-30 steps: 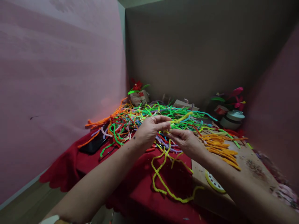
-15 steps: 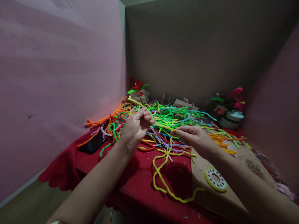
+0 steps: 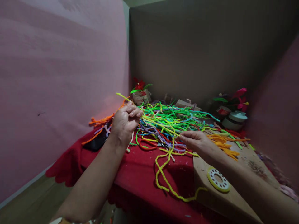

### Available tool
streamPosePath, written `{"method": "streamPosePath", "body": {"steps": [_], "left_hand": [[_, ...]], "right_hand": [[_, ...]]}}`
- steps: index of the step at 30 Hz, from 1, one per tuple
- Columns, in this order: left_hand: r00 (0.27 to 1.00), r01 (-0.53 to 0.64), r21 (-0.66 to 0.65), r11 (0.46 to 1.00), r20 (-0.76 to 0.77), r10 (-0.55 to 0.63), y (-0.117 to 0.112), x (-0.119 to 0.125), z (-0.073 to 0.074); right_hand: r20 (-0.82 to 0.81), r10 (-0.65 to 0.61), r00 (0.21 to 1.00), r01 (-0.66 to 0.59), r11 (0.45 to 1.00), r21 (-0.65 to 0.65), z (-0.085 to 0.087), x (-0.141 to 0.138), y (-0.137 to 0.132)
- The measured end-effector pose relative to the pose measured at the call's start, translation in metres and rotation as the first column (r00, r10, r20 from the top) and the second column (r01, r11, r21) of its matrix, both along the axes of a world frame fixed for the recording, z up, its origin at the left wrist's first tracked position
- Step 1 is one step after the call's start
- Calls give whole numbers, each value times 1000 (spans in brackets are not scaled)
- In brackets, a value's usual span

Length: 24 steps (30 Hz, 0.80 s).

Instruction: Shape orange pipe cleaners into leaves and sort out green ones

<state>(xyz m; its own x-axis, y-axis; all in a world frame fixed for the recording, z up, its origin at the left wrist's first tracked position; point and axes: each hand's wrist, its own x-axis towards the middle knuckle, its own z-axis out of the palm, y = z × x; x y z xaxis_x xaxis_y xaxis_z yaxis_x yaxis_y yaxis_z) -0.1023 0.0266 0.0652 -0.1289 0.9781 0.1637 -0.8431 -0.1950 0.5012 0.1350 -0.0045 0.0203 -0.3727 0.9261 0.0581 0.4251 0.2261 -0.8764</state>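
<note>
Grips one yellow-green pipe cleaner at two places. Closes the left hand into a fist around it, fingers curled tight against the palm, short green tip poking out up and left past the fist. Pinches the same strand farther along with the right hand, thumb and forefinger pressed together on it, other fingers laid alongside. Holds the strand taut just above the pile of pipe cleaners, slanting down from fist to fingertips.

Status, judged from the layout: one strand lifted and drawn straight; bulk of the pile mixed in colour and tangled. Shows a separate orange bundle right of the pile and a loose yellow tangle on the red cloth, trailing toward the front edge. Cannot tell whether the held strand joins that tangle.

Surroundings: black phone at the pile's left edge, partly under strands; white perforated disc on the brown board beneath the right forearm; white jar and pink paper flower at far right; red paper flower in the back corner.

Obstruction: neighbouring strands crossing directly under the held one; touching or apart, cannot tell.
</note>
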Motion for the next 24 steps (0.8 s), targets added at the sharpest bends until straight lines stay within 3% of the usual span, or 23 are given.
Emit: {"method": "streamPosePath", "body": {"steps": [5,9,11,13,16,18,21,24], "left_hand": [[997,-52,14,999,54,51,5,-11,-4],[996,-29,12,1000,85,27,6,-7,-11],[994,19,3,1000,104,-19,4,2,-13],[990,79,9,997,118,-79,2,11,-14],[984,107,40,993,138,-112,3,15,-13],[985,67,44,997,158,-73,6,12,-13],[983,42,2,999,181,-42,12,7,-16],[975,109,-35,993,199,-100,13,14,-22]], "right_hand": [[95,-37,995,20,985,169,-10,5,0],[217,-172,961,88,933,349,-17,12,14],[279,-171,945,70,939,337,-18,12,22],[264,-84,961,23,974,226,-16,8,25],[91,60,994,-53,996,-77,-3,2,18],[-51,128,990,-137,954,-268,7,4,10],[-407,148,901,-264,932,-247,16,9,5],[-729,49,683,-229,962,-151,9,1,9]]}}
